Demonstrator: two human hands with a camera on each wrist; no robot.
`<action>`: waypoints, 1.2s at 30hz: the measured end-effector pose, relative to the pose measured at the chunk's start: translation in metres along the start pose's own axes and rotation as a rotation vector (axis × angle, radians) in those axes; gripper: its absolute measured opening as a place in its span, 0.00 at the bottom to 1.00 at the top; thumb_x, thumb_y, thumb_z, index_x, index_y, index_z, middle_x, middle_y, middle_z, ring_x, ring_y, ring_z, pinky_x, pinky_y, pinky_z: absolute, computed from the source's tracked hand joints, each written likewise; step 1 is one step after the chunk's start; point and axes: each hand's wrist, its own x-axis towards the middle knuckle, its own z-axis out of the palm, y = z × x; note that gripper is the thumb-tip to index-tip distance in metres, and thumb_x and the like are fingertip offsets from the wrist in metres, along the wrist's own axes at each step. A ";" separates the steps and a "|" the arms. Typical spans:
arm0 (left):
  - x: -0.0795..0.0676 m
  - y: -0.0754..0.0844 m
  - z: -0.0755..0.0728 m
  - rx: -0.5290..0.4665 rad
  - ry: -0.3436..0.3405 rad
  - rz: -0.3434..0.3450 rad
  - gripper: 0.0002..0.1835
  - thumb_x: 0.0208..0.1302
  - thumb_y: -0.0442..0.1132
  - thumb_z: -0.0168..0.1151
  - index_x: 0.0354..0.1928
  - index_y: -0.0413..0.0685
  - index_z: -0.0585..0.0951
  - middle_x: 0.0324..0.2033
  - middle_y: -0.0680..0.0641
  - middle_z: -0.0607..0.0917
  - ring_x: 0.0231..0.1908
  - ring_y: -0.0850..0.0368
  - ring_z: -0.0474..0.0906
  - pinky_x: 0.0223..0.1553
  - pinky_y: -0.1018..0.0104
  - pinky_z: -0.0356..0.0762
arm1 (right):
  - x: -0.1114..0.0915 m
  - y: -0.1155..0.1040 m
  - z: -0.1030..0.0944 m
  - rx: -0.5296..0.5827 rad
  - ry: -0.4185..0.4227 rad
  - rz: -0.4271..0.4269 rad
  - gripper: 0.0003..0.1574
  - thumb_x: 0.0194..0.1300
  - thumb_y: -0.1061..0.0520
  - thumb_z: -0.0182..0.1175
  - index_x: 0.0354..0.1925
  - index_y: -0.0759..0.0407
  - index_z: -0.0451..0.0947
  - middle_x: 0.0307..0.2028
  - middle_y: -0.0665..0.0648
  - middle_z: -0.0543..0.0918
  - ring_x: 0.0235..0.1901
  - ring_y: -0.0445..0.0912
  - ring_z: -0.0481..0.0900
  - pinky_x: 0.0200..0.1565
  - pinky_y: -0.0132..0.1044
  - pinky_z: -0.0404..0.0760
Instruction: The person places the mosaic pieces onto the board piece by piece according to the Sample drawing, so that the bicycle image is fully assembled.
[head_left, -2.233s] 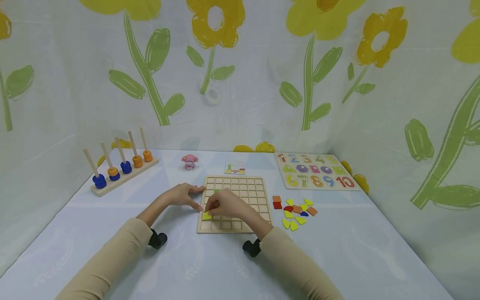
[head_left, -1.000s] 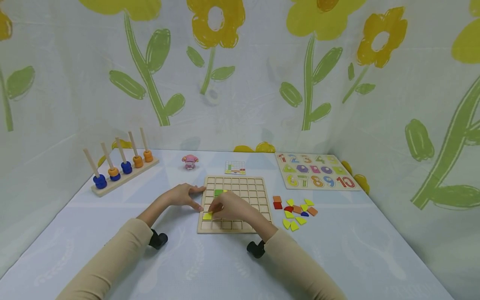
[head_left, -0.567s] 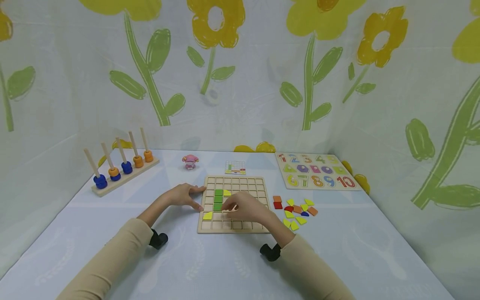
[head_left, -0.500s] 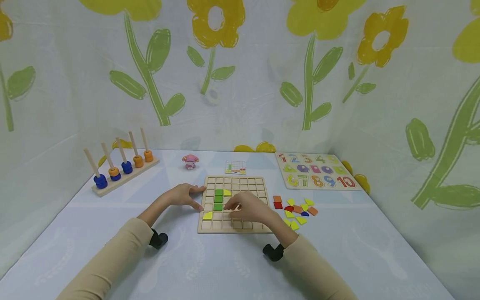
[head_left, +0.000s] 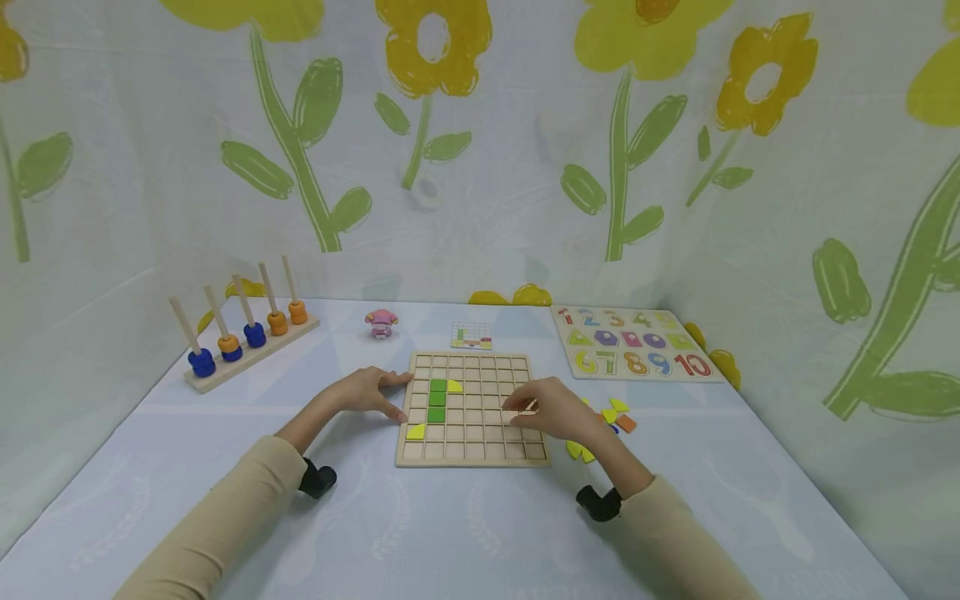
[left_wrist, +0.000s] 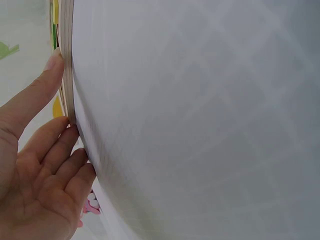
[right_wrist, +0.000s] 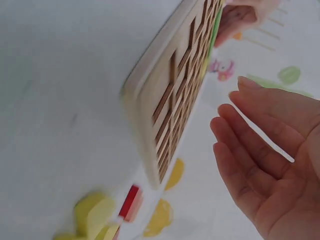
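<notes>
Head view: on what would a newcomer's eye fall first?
Probably first the large printed flowers, across the white backdrop. Next, the wooden grid board at the centre, its left edge touched by the left hand, with green squares on its left half. The peg stand with blue and orange rings, at left, also stands out.

The right grip point(right_wrist: 272, 157) hovers — near the gridded board point(right_wrist: 154, 92).

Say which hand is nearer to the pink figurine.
Left. The left hand is in front of the pink figurine, touching the grid board; the right hand is farther off, at the board's right side.
</notes>
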 end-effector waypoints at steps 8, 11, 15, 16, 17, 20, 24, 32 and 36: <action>0.001 -0.001 0.001 -0.003 0.004 -0.007 0.45 0.51 0.49 0.75 0.70 0.48 0.66 0.68 0.30 0.62 0.69 0.36 0.55 0.65 0.39 0.54 | -0.020 0.027 -0.012 -0.060 0.041 0.073 0.10 0.59 0.62 0.68 0.41 0.62 0.85 0.33 0.51 0.85 0.32 0.41 0.76 0.36 0.33 0.79; 0.001 0.000 0.001 0.002 0.006 -0.009 0.45 0.50 0.49 0.75 0.70 0.48 0.66 0.67 0.30 0.62 0.69 0.36 0.55 0.65 0.38 0.54 | -0.025 0.037 -0.018 -0.074 0.060 0.078 0.09 0.58 0.64 0.68 0.40 0.64 0.85 0.32 0.50 0.84 0.31 0.42 0.77 0.34 0.33 0.79; 0.000 0.000 0.001 0.009 0.006 -0.011 0.45 0.50 0.49 0.75 0.70 0.48 0.66 0.67 0.30 0.62 0.69 0.36 0.55 0.65 0.38 0.54 | -0.029 0.048 -0.025 -0.105 0.066 0.141 0.08 0.58 0.64 0.68 0.39 0.63 0.85 0.33 0.51 0.85 0.32 0.43 0.79 0.34 0.34 0.80; 0.000 0.000 0.001 0.011 0.006 -0.011 0.45 0.50 0.49 0.75 0.70 0.48 0.66 0.67 0.30 0.62 0.69 0.36 0.55 0.65 0.39 0.53 | -0.030 0.050 -0.027 -0.114 0.067 0.164 0.08 0.58 0.63 0.68 0.39 0.63 0.85 0.32 0.51 0.85 0.32 0.43 0.79 0.34 0.34 0.80; 0.000 0.001 0.001 0.011 0.006 -0.010 0.45 0.50 0.49 0.75 0.70 0.48 0.66 0.67 0.30 0.62 0.69 0.36 0.55 0.65 0.39 0.53 | -0.030 0.052 -0.028 -0.116 0.068 0.197 0.08 0.58 0.63 0.68 0.39 0.63 0.85 0.32 0.51 0.85 0.32 0.44 0.79 0.34 0.35 0.80; 0.000 0.001 0.001 0.010 0.007 -0.005 0.45 0.50 0.48 0.75 0.70 0.47 0.66 0.67 0.30 0.62 0.69 0.36 0.56 0.66 0.39 0.53 | -0.030 0.061 -0.033 -0.122 0.072 0.275 0.07 0.59 0.62 0.68 0.38 0.61 0.85 0.31 0.50 0.84 0.32 0.44 0.79 0.35 0.37 0.81; 0.000 0.000 0.001 0.009 0.006 -0.003 0.45 0.50 0.49 0.75 0.70 0.47 0.66 0.67 0.30 0.62 0.69 0.36 0.56 0.65 0.39 0.53 | -0.028 0.075 -0.036 -0.110 0.082 0.312 0.06 0.59 0.62 0.68 0.37 0.61 0.85 0.30 0.51 0.83 0.31 0.43 0.79 0.35 0.37 0.81; 0.001 -0.001 0.002 0.009 0.009 0.000 0.45 0.50 0.49 0.75 0.70 0.47 0.66 0.67 0.30 0.62 0.69 0.36 0.56 0.65 0.39 0.54 | -0.023 0.086 -0.038 -0.121 0.053 0.386 0.08 0.58 0.61 0.69 0.37 0.62 0.84 0.29 0.52 0.82 0.28 0.44 0.76 0.33 0.35 0.79; 0.001 -0.001 0.002 0.008 0.009 -0.001 0.45 0.50 0.48 0.75 0.70 0.47 0.66 0.67 0.30 0.62 0.69 0.36 0.56 0.65 0.39 0.54 | -0.022 0.086 -0.039 -0.123 0.038 0.425 0.09 0.56 0.61 0.70 0.37 0.62 0.83 0.30 0.53 0.81 0.28 0.46 0.75 0.34 0.36 0.79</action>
